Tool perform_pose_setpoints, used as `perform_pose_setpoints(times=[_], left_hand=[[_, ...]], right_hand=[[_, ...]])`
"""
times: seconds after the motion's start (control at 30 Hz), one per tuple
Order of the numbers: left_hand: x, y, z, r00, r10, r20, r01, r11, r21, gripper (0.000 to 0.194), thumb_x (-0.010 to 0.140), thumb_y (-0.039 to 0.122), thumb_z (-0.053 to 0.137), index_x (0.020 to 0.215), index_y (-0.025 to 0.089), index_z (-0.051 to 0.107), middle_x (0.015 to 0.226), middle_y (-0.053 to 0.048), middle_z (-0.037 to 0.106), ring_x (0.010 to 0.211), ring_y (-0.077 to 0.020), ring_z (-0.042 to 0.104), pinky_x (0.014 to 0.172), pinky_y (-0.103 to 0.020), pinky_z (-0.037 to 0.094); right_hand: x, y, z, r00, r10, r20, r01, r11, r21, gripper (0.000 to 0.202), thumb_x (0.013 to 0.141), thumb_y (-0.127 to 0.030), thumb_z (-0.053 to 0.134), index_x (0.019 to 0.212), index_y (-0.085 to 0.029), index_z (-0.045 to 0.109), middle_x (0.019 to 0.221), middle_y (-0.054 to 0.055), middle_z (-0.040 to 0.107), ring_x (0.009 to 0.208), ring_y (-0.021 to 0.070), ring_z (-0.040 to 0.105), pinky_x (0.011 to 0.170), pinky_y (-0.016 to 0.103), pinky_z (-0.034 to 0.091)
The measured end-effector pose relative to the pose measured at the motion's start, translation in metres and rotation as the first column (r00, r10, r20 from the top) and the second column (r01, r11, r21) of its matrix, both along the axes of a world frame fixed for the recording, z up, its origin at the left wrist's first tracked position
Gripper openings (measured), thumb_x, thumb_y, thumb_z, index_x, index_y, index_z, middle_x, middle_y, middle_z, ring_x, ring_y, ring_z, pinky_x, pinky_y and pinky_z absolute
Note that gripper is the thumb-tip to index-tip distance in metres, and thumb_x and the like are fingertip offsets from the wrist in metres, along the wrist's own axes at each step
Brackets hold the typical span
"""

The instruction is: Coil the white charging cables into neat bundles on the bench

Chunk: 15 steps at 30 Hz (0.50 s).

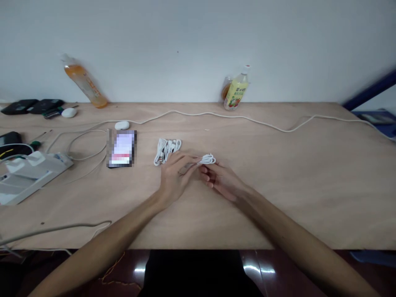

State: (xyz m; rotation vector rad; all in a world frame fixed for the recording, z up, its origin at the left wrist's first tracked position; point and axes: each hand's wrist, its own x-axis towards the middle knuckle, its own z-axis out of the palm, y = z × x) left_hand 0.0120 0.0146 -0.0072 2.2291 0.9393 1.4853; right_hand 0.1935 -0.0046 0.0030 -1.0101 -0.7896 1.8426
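Note:
A small coiled white cable (208, 159) is held between my two hands above the wooden table (297, 173). My left hand (177, 173) has its fingers closed on the coil's left end, reaching in from the left. From the right, my right hand (222, 178) grips the coil from below, its fingers curled and partly hidden behind it. Just beyond my left hand lie more bundled white cables (167, 149), flat on the table and partly covered by that hand.
A phone (122, 149) and white cases (121, 125) lie left. A power strip (34, 175) with cables stands far left. One orange bottle (86, 84) and one yellow-labelled bottle (236, 90) stand by the wall. A long white cable (229, 116) crosses the table's back.

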Motion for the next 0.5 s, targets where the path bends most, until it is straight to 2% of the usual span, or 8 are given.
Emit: perform_pose_setpoints(times=[0.17, 0.33, 0.5], left_hand=[[0.0013, 0.0001, -0.0024, 0.997, 0.034, 0.063, -0.028, 0.995, -0.100, 0.010, 0.100, 0.029, 0.081, 0.107, 0.027, 0.086, 0.102, -0.006, 0.087, 0.094, -0.0253, 0.079, 0.091, -0.042, 0.060], [0.0006, -0.0004, -0.0012, 0.999, -0.014, 0.052, 0.018, 0.997, -0.078, 0.009, 0.100, 0.028, 0.080, 0.106, 0.026, 0.086, 0.104, -0.006, 0.087, 0.095, -0.0242, 0.080, 0.092, -0.040, 0.058], [-0.0021, 0.0010, 0.0005, 0.998, -0.043, 0.052, 0.047, 0.995, -0.085, 0.009, 0.099, 0.027, 0.081, 0.105, 0.028, 0.087, 0.103, -0.006, 0.087, 0.093, -0.0249, 0.078, 0.092, -0.043, 0.056]], right_hand=[[-0.0008, 0.0011, -0.0003, 0.999, -0.024, 0.037, 0.023, 0.999, 0.028, 0.049, 0.069, -0.055, 0.098, 0.084, -0.022, 0.065, 0.073, -0.005, 0.057, 0.060, 0.0097, 0.046, 0.048, 0.023, 0.030], [0.0004, 0.0018, -0.0011, 0.999, 0.009, 0.031, -0.010, 1.000, 0.029, 0.046, 0.071, -0.054, 0.095, 0.084, -0.023, 0.062, 0.072, -0.005, 0.054, 0.059, 0.0104, 0.047, 0.048, 0.024, 0.030], [0.0017, 0.0031, 0.0022, 0.998, 0.052, 0.039, -0.053, 0.998, 0.032, 0.048, 0.071, -0.056, 0.092, 0.082, -0.023, 0.059, 0.066, -0.008, 0.046, 0.053, 0.0087, 0.040, 0.047, 0.024, 0.028]])
